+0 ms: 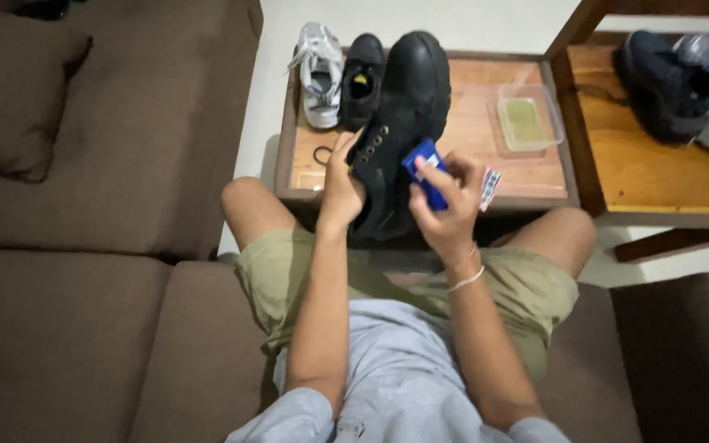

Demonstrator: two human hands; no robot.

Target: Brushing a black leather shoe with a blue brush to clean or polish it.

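I held the boot [395,123] in my left hand [342,184] above the surface's [535,176] near edge; my right hand [445,205] had a firm grip on a blue pad [425,172] against it.

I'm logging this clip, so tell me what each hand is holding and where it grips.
The left hand grips the black boot at its laced side near the ankle opening. The right hand pinches a small blue object in its fingertips.

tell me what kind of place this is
Likely a home living room: a brown sofa the person sits on, a small wooden table holding shoes, and a black boot steadied by the left hand.
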